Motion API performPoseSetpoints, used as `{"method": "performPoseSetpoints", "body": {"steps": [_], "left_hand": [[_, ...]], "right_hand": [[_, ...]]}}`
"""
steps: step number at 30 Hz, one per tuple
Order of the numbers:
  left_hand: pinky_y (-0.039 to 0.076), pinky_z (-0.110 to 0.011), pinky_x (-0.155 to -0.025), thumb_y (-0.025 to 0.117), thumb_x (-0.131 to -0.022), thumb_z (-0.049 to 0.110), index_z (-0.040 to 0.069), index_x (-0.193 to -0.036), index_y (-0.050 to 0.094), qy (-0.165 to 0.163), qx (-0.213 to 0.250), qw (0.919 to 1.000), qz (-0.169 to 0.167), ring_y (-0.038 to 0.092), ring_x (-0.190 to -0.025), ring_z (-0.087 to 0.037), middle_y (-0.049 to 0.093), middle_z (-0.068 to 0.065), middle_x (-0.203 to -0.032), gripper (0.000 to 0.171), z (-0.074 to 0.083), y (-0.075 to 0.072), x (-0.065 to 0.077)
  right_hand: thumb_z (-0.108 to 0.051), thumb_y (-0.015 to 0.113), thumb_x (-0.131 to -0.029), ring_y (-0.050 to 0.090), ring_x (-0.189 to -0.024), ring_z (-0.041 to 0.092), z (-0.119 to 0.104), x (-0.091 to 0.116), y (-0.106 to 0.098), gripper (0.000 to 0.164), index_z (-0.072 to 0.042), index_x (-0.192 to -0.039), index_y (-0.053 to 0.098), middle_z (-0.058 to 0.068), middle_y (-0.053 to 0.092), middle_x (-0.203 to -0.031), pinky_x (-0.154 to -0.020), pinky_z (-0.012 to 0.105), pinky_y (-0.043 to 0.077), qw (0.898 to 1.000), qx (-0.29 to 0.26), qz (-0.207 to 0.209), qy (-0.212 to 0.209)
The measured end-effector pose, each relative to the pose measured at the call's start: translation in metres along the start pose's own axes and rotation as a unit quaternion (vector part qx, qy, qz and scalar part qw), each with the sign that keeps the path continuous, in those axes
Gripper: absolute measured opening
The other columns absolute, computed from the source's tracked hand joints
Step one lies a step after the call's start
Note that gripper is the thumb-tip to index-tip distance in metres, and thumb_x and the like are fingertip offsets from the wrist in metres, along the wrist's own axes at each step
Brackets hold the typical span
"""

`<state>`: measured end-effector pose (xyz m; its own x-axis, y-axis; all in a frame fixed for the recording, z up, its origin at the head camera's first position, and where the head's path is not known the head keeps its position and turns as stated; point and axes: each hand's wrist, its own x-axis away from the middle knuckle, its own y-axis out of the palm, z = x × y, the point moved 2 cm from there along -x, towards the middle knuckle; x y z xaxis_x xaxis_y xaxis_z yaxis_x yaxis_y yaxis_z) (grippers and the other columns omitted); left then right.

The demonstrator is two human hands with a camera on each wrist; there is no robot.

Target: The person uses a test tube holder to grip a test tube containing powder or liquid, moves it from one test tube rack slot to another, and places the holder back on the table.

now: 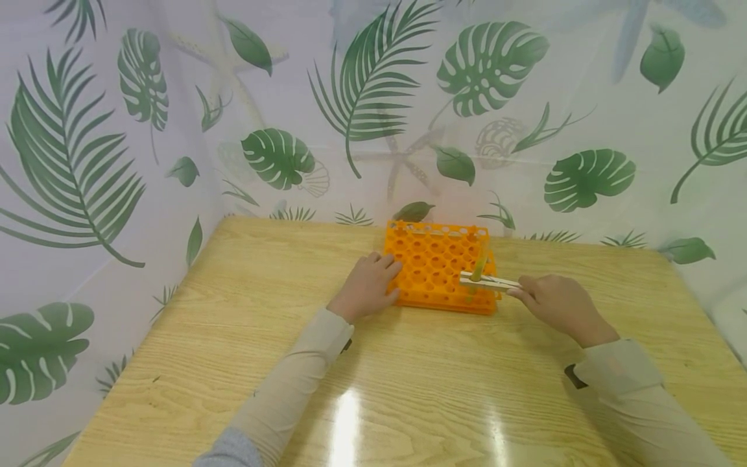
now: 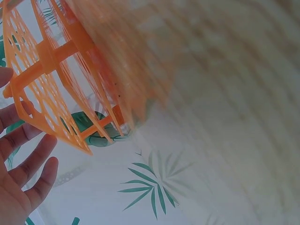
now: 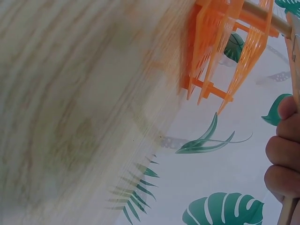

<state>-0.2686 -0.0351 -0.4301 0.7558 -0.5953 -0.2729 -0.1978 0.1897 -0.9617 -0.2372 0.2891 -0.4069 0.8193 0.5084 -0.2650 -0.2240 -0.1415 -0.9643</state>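
Note:
An orange plastic test tube rack (image 1: 423, 298) with rows of round holes stands on the table. My left hand (image 1: 369, 285) rests against the rack's left end; in the left wrist view its spread fingers (image 2: 40, 161) touch the rack's edge. My right hand (image 1: 557, 305) grips a wooden test tube clamp (image 1: 496, 283) reaching left over the rack. At the clamp's tip is a test tube (image 1: 479, 267) with yellowish contents, its lower part down in the rack's right side. The right wrist view shows the tube (image 3: 265, 18) passing through the rack's top plate beside the clamp (image 3: 294, 56).
The wood-grain table (image 1: 467, 383) spreads out on all sides of the rack. Close behind it hangs a pale curtain (image 1: 350, 188) printed with green leaves, which also runs along the left side and the right.

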Motion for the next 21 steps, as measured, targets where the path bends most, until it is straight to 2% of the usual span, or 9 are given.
{"method": "performPoseSetpoints", "body": {"steps": [16,21], "left_hand": [[0.04,-0.032,-0.072,0.059,-0.088,0.03,0.014,-0.102,0.053,-0.006,0.001,1.0,-0.005,0.048,-0.084,-0.02,0.051,0.0,-0.091,0.022,-0.001,0.0018,-0.0009],[0.039,-0.032,-0.072,0.06,-0.088,0.03,0.014,-0.101,0.052,-0.006,0.004,1.0,-0.006,0.046,-0.083,-0.02,0.05,0.0,-0.091,0.022,-0.0007,0.0015,-0.0005]], "right_hand": [[-0.03,0.056,-0.093,0.021,-0.046,0.007,-0.0002,-0.0004,-0.0036,0.031,-0.015,-0.07,0.041,-0.007,0.024,-0.052,-0.046,0.022,0.02,0.999,-0.001,-0.03,0.014],[-0.03,0.056,-0.093,0.021,-0.046,0.007,-0.0002,-0.0004,-0.0042,0.032,-0.015,-0.069,0.041,-0.007,0.023,-0.053,-0.046,0.023,0.02,1.0,-0.002,-0.027,0.015]]}}
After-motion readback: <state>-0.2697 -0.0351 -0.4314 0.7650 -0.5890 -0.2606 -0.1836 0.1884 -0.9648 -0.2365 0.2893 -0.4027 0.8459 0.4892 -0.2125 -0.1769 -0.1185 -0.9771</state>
